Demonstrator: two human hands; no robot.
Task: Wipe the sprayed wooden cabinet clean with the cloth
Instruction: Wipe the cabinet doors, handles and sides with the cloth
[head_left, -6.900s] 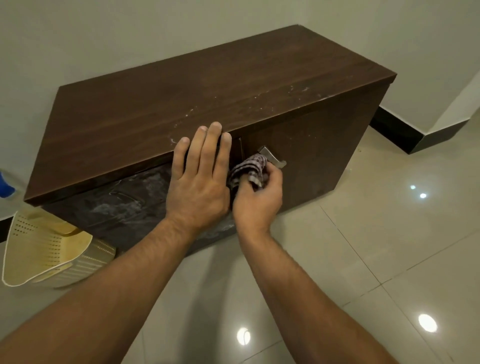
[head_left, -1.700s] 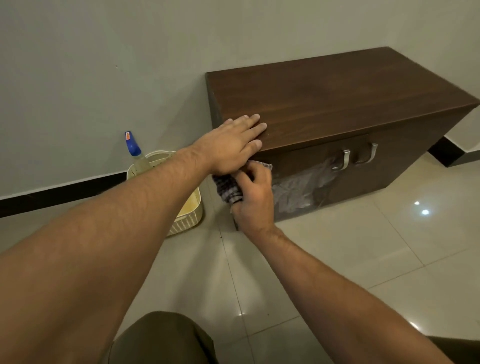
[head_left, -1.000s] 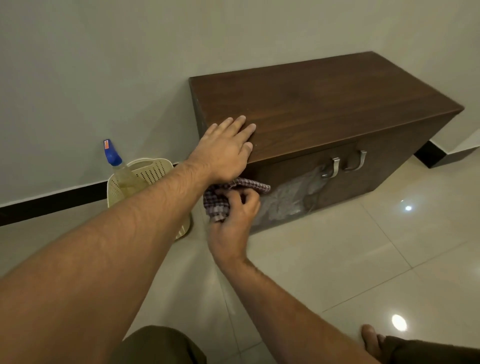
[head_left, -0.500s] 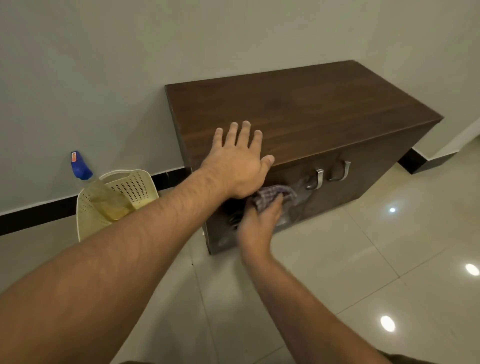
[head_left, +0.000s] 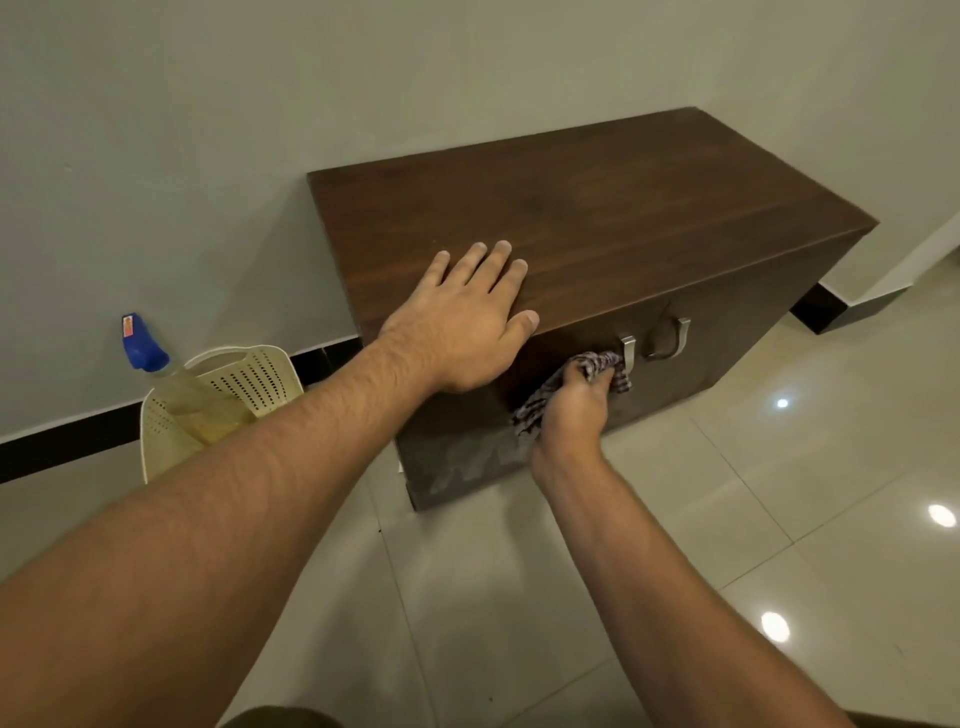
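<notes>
A low dark wooden cabinet (head_left: 623, 208) stands against the wall. My left hand (head_left: 462, 317) lies flat, fingers spread, on the front left part of its top. My right hand (head_left: 571, 410) grips a checked cloth (head_left: 602, 364) and presses it against the left door, just left of two metal handles (head_left: 654, 338). Whitish spray streaks (head_left: 457, 462) cover the lower part of the left door below the cloth. The right door looks dark and plain.
A cream perforated plastic basket (head_left: 239, 384) sits on the floor left of the cabinet, with a spray bottle with a blue nozzle (head_left: 140, 343) leaning in it. Glossy tiled floor (head_left: 779, 493) spreads in front. A black skirting runs along the wall.
My right hand with the cloth has slid right along the left door, from its left end toward the handles. My left hand stays flat on the top.
</notes>
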